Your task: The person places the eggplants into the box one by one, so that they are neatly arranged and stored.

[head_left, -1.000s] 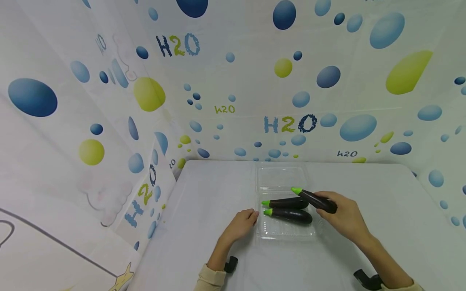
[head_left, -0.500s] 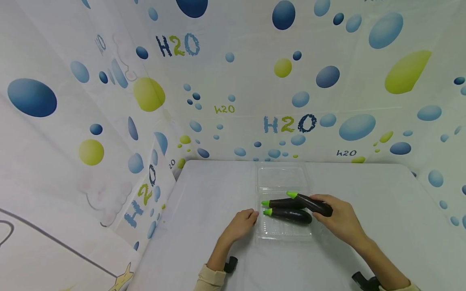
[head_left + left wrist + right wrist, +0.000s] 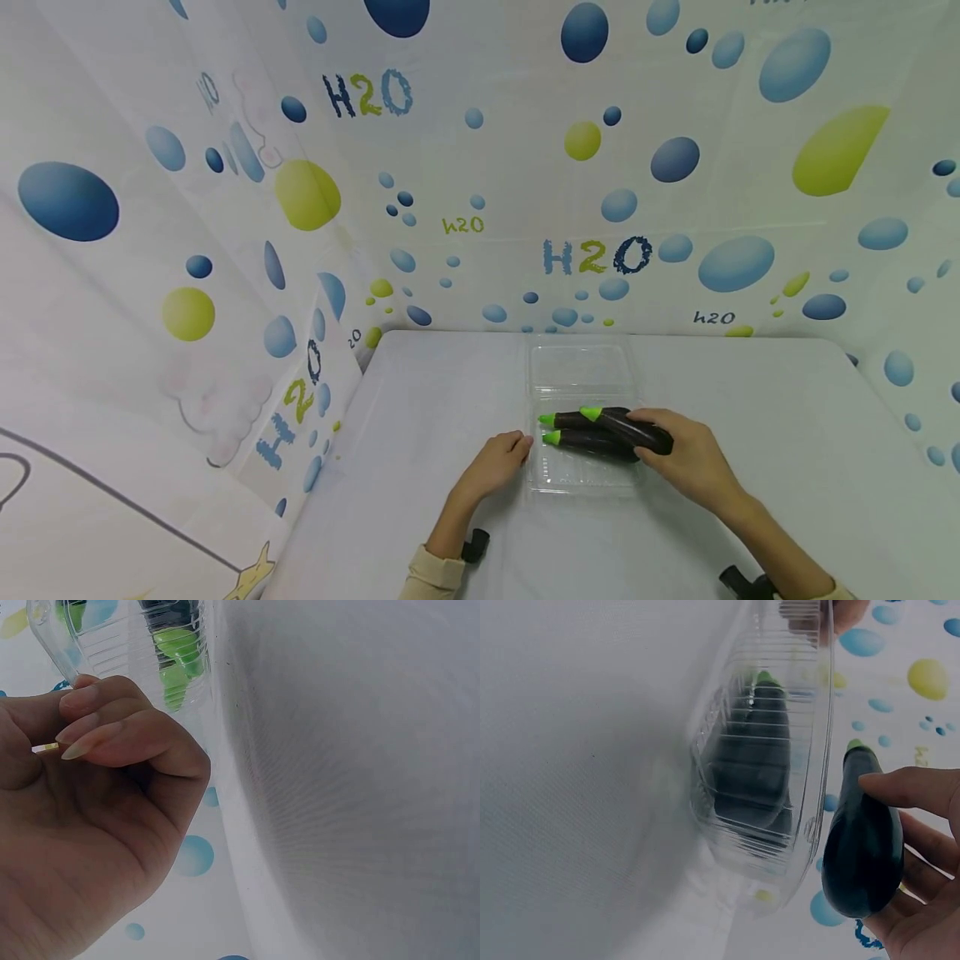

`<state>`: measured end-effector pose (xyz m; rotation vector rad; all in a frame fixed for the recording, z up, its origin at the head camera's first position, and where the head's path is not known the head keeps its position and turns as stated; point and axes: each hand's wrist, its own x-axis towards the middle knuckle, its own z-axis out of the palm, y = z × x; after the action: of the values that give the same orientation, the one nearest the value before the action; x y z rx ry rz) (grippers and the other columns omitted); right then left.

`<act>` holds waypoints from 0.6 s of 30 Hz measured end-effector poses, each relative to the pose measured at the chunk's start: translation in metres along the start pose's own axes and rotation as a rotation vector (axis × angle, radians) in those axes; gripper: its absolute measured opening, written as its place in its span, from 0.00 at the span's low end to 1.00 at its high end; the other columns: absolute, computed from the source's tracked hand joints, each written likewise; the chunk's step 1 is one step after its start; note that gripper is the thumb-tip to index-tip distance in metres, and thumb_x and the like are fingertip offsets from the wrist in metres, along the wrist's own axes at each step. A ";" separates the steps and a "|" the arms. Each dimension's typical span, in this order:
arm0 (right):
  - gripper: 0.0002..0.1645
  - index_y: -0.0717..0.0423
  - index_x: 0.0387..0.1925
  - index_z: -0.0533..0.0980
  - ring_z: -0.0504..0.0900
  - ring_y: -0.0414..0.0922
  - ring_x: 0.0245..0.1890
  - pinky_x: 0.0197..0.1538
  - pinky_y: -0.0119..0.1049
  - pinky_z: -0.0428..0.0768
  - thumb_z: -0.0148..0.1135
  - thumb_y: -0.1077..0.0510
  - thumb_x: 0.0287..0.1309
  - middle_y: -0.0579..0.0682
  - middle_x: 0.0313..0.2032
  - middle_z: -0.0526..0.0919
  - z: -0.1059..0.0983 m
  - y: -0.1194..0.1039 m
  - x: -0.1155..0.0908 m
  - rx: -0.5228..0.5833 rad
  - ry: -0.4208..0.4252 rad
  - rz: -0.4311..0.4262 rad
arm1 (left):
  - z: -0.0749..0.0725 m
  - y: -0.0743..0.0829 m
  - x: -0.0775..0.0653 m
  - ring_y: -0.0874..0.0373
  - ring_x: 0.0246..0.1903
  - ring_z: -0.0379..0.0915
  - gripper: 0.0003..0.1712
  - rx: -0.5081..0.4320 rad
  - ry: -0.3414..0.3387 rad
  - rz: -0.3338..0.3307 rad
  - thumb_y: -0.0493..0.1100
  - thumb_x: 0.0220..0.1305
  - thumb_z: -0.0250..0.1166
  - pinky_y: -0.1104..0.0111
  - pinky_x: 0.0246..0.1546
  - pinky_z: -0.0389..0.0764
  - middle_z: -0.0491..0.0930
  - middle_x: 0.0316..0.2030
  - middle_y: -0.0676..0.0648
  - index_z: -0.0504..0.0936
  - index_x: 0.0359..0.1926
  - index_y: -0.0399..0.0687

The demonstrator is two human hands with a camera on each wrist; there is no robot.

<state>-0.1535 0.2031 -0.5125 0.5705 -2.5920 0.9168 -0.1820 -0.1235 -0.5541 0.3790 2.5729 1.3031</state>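
My right hand [image 3: 693, 458] grips a dark eggplant [image 3: 864, 840] with a bright green tip, thumb on one side and fingers on the other. In the right wrist view this eggplant is above the rim of a clear plastic box [image 3: 585, 479], outside its wall. Two more eggplants [image 3: 573, 442] lie side by side in the box, green ends to the left, partly covered by the held one in the head view. At the box's left edge, my left hand [image 3: 495, 462] pinches the rim with curled fingers [image 3: 112, 742].
The box's clear lid [image 3: 581, 365] lies folded back behind it on the white-covered table [image 3: 435, 375]. A patterned curtain [image 3: 480, 167] with blue and green dots stands along the back and left sides.
My right hand has carried its eggplant left and toward the near side, over the two in the box. My left hand has stayed at the rim.
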 end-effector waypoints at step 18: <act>0.35 0.48 0.56 0.83 0.85 0.57 0.55 0.53 0.56 0.82 0.85 0.67 0.44 0.51 0.53 0.87 0.014 -0.004 -0.002 0.026 -0.062 -0.006 | 0.001 -0.001 0.001 0.61 0.23 0.61 0.22 -0.011 0.006 -0.015 0.51 0.84 0.49 0.68 0.24 0.64 0.67 0.22 0.54 0.74 0.29 0.48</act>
<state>-0.1524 0.1915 -0.5216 0.6233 -2.6347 0.9470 -0.1822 -0.1228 -0.5556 0.3531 2.5673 1.3149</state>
